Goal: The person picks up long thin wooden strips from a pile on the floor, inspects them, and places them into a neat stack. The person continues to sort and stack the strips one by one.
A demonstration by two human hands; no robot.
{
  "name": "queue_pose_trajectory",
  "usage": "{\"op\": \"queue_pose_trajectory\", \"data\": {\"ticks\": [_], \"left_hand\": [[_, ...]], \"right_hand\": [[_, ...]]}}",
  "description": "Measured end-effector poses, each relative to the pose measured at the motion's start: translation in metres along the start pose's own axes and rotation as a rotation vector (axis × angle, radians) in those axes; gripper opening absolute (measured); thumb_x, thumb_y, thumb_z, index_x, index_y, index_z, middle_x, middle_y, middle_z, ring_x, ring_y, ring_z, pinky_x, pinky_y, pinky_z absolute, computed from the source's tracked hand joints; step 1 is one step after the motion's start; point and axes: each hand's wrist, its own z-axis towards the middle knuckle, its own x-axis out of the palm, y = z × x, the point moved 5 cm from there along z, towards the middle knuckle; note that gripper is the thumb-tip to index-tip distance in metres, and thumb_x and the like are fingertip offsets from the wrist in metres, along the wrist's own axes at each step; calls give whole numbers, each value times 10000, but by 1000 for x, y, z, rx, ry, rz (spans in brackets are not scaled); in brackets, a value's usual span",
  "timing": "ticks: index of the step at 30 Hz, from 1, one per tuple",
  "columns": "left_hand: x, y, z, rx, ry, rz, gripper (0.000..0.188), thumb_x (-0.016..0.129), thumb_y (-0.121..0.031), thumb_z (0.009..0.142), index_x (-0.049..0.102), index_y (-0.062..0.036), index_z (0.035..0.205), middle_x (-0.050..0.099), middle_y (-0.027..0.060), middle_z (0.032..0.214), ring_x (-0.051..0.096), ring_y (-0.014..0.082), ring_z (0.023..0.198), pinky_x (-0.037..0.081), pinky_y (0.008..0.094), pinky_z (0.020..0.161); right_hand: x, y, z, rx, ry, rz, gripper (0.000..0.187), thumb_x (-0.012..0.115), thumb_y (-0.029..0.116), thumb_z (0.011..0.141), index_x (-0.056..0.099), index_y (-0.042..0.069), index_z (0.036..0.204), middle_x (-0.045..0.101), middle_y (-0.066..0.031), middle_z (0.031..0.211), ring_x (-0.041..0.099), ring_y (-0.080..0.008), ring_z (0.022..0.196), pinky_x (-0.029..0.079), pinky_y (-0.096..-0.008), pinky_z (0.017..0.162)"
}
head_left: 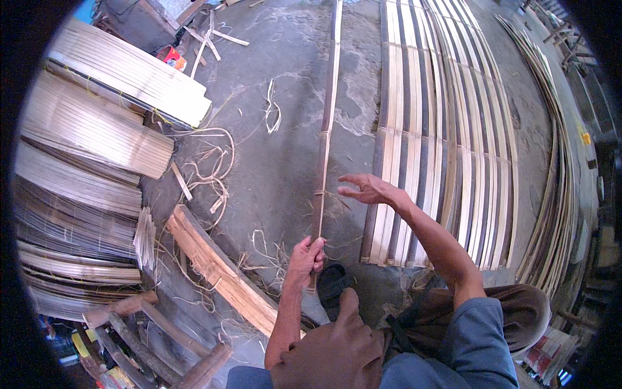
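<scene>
A long, narrow bamboo strip [329, 104] runs from near my feet to the far edge of the view. My left hand [304, 260] is closed around its near end, just ahead of my sandalled foot. A thin tie [319, 193] circles the strip a little beyond that hand, its loose end trailing right. My right hand [370, 190] hovers right of the tie, fingers apart, holding nothing. To the right lies a panel of bamboo slats [424, 142], dark and pale ones side by side, crossed by several rows of binding.
Stacks of bundled slats [110, 123] fill the left side. A split log [220, 275] lies left of my legs, near a wooden stool-like frame [155, 337]. Loose fibre strips [217, 172] litter the concrete floor. Long thin strips [557, 168] lie piled at far right.
</scene>
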Motion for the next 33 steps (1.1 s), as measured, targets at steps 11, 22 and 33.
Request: {"op": "queue_pose_trajectory", "data": {"ticks": [11,22,33], "left_hand": [[18,35,-8,-55,-43,103,173,609,-272,954,550,-110,949,469,-48,674,442,49,528,397,199,457],[18,-128,105,565,-394,1046,541,712,-381,826,572,30,1149,641,176,955,627,240,885,509,378,756],[49,-138,137,286,4,1075,315,711,-277,787,685,32,841,638,70,683,619,143,608,520,310,541]], "right_hand": [[38,-37,48,340,-21,1054,381,471,410,1005,628,64,1037,666,-13,900,623,-112,776,543,-319,753],[114,-10,0,326,-63,1256,294,574,377,967,653,97,1012,649,28,882,554,-59,699,497,-269,676],[109,-11,-26,501,-50,1471,283,592,397,950,632,173,1119,623,82,964,542,-48,862,438,-270,787]]}}
